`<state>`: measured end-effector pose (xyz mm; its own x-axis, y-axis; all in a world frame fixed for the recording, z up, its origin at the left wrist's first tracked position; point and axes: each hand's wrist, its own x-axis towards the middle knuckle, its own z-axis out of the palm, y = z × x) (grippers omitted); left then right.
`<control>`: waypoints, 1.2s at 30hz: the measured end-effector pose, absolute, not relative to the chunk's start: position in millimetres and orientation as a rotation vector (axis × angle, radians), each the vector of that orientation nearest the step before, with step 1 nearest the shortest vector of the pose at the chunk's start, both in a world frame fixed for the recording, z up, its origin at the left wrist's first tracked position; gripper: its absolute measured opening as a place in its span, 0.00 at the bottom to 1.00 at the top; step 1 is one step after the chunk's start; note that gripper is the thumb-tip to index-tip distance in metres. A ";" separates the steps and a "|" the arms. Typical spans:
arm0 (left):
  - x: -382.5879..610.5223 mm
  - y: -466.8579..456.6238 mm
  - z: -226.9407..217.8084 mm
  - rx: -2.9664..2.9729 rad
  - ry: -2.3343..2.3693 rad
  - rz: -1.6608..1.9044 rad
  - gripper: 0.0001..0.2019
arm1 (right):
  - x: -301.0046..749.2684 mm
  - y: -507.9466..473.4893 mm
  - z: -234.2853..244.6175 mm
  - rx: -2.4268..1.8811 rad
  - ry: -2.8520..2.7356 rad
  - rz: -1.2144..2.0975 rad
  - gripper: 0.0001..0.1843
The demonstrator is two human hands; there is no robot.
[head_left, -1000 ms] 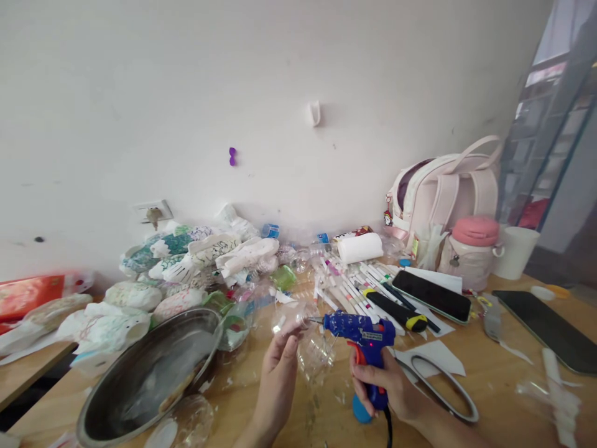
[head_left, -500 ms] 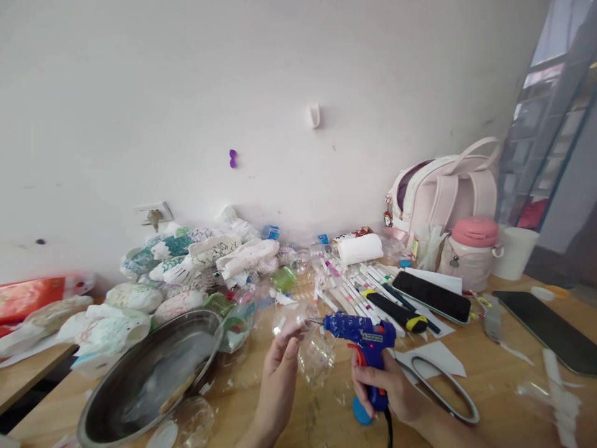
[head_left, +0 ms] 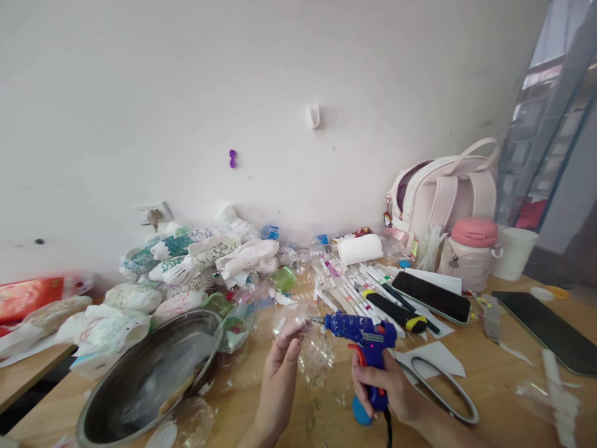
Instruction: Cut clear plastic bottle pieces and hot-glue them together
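My right hand [head_left: 385, 386] is wrapped round the handle of a blue hot glue gun [head_left: 361, 333], its fingers by the orange trigger. The gun's nozzle points left and meets, or nearly meets, a small clear plastic piece [head_left: 298, 322]. That piece is pinched in the fingertips of my left hand [head_left: 281, 373]; its exact shape is hard to make out. Just below the nozzle lies a crumpled clear plastic bottle part [head_left: 317, 361] on the wooden table. A blue bottle cap [head_left: 361, 412] is under my right hand.
A metal basin [head_left: 153, 379] stands at left, with paper-wrapped bundles [head_left: 186, 252] behind it. Markers [head_left: 349, 289], a yellow-black cutter [head_left: 396, 313], phones [head_left: 431, 297] and scissors [head_left: 448, 386] lie to the right. A pink backpack [head_left: 448, 193] and a bottle [head_left: 471, 255] stand at back right.
Hardly anything differs. Both hands hold the glue gun and the clear plastic piece in nearly the same place, with only a very slight shift.
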<state>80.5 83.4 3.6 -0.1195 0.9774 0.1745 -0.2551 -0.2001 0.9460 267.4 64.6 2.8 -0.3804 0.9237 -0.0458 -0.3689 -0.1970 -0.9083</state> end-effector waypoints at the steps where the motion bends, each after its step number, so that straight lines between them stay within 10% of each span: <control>1: 80.7 83.3 4.2 1.089 0.981 1.534 0.16 | 267.5 64.7 2.9 -0.778 -1.079 1.743 0.21; 36: 86.4 74.8 14.4 1.251 1.339 1.550 0.26 | 267.4 66.2 4.6 -0.837 -1.106 1.634 0.21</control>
